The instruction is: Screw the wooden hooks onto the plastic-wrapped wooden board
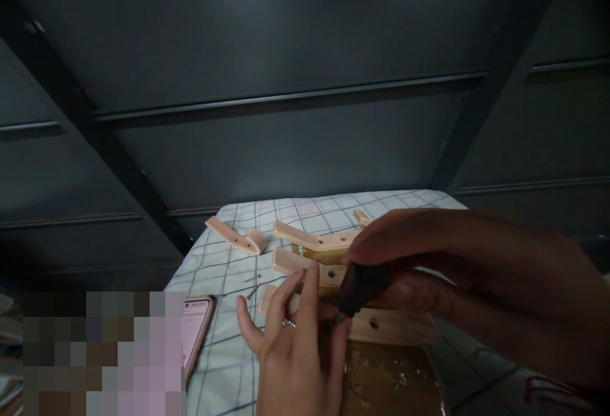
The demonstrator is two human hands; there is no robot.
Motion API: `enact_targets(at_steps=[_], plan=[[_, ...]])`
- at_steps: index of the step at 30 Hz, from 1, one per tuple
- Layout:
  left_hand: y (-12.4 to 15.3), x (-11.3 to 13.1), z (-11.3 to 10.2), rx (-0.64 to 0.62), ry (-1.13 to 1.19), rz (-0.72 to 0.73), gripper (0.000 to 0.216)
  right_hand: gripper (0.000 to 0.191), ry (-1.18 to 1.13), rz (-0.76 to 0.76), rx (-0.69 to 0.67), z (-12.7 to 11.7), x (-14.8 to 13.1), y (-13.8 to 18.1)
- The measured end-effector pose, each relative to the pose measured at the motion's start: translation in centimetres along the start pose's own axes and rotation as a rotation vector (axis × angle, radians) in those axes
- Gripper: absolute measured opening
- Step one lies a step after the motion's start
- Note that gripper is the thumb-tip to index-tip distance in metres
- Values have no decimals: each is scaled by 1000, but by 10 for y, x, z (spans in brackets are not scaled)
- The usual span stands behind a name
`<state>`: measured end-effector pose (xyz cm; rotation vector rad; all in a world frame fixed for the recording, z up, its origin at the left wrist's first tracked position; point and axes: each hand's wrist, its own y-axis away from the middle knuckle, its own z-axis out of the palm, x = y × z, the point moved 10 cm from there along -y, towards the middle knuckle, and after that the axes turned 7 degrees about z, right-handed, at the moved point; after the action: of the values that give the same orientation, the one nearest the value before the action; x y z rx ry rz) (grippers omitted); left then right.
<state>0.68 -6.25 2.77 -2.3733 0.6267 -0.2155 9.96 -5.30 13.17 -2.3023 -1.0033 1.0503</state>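
My right hand [429,263] comes in from the right, its fingers closed round a dark tool handle [359,289] whose tip points down at a light wooden piece [386,327] with a hole in it. My left hand [300,346] reaches up from below with a ring on one finger. Its fingers are stretched out and rest on the wooden pieces beside the tool's tip. Two more hooked wooden pieces [305,238] lie just behind the hands. A further one [236,236] lies apart at the back left.
All of this sits on a white cloth with a dark grid pattern [223,352]. A phone in a pink case [195,333] lies at the left. A brown wooden surface [391,378] shows under the hands. Dark panelled walls [286,86] stand behind.
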Motion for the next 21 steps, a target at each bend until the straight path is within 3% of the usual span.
enact_targets(at_steps=[4,13,17,21], plan=[[0,-2,0,-5,16,-8,51,9,32,42,74,-7,7,3],[0,-1,1,-16,22,6,51,16,-65,106,69,-2,8,4],[-1,0,0,-3,36,24,52,19,-3,46,141,-6,2,3],[0,-1,0,-8,31,8,49,4,127,5,119,-4,-3,1]])
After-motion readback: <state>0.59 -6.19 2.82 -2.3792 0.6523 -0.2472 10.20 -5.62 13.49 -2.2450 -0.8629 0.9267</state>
